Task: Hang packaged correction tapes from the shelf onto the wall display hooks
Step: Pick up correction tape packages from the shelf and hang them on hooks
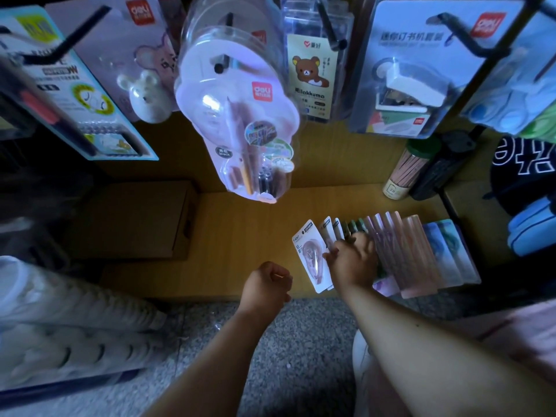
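The right hand (352, 260) reaches down onto the row of packaged correction tapes (391, 251) on the wooden shelf (240, 236), fingers curled over the front cards; whether it actually grips one I cannot tell. Just left of its fingertips, the frontmost correction tape pack (310, 254) leans outward. Further left, apart from the packs, the left hand (266, 285) hovers clenched and holds nothing. Well above both hands, a pen blister pack (240, 115) hangs from a wall display hook (222, 63).

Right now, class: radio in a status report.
Left hand curled, empty. Right hand on correction tape packs, shelf. Nothing blocking.
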Demonstrator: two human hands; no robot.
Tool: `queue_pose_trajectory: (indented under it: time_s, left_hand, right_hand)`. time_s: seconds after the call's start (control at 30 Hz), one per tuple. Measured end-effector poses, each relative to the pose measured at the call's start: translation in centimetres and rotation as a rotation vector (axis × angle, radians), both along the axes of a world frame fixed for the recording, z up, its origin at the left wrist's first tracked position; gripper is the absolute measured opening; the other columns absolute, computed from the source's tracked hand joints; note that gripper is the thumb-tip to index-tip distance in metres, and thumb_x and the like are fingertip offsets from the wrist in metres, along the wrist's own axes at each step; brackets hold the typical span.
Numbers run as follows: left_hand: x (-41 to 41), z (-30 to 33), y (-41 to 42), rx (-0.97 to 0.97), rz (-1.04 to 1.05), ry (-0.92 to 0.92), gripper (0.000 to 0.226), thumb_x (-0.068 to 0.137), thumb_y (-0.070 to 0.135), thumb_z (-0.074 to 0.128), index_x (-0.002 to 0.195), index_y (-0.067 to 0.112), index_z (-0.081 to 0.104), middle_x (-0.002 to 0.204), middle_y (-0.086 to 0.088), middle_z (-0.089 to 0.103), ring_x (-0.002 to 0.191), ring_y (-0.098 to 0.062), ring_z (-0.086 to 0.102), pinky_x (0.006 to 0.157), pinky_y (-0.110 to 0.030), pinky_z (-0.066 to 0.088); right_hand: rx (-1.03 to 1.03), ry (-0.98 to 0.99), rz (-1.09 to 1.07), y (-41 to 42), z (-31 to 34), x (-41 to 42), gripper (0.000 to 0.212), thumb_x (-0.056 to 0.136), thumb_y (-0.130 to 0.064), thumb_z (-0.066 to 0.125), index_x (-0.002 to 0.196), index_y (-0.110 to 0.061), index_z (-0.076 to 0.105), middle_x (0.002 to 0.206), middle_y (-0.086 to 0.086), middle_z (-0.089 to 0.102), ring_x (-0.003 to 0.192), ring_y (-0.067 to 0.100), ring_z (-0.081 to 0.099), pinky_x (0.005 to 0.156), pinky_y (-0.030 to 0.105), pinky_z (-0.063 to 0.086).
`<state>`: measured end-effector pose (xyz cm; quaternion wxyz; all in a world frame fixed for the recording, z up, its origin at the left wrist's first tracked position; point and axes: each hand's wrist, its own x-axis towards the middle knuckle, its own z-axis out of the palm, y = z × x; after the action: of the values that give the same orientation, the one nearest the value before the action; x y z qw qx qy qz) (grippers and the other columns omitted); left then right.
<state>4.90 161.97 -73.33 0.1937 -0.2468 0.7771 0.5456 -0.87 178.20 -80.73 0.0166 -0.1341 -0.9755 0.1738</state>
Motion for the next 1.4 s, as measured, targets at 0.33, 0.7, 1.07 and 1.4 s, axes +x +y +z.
queue_pose_trajectory:
  time_s: [0.33,0.7,1.07,1.4]
  left_hand:
    - [-0.5,-1.3,-0.4,-0.035,0.076,-0.012,0.013,0.089,0.016,0.060,0.100,0.010,0.062,0.081,-0.005,0.068,0.077,-0.025,0.066,0.070,-0.035,0.053]
    - [-0.6,-2.6,-1.1,0.557,0.382,-0.049,0.033,0.089,0.007,0.066,0.121,-0.002,0.060,0.112,-0.021,0.070,0.092,-0.034,0.069,0.074,-0.041,0.057]
    - [-0.4,-3.7,-2.0,0.656,0.444,-0.050,0.014,0.091,-0.004,0.054,0.095,0.000,0.067,0.092,-0.016,0.072,0.083,-0.032,0.067,0.077,-0.045,0.054]
    - [-0.4,-5.1,-2.7,0.530,0.473,-0.014,0.014,0.094,0.003,0.057,0.101,0.009,0.067,0.104,-0.016,0.071,0.096,-0.037,0.067,0.088,-0.054,0.052]
  right_hand:
    - [-0.129,0.049,-0.053,-0.6,1.7,0.2,0.018,0.079,-0.029,0.072,0.087,-0.014,0.078,0.124,0.000,0.057,0.113,0.032,0.043,0.091,0.035,0.033]
    - [-0.549,-0.024,0.008,-1.4,1.9,1.3,0.026,0.079,-0.025,0.075,0.086,0.000,0.075,0.093,0.008,0.061,0.090,0.026,0.060,0.075,0.024,0.044]
    - [-0.075,0.013,-0.216,0.1,0.7,0.2,0.018,0.077,-0.027,0.069,0.087,-0.014,0.077,0.097,0.017,0.063,0.100,0.038,0.053,0.084,0.041,0.044]
    - [-0.183,0.076,-0.173,-0.5,1.5,-0.1,0.020,0.080,-0.026,0.070,0.079,-0.008,0.077,0.085,0.018,0.067,0.087,0.036,0.059,0.070,0.034,0.044]
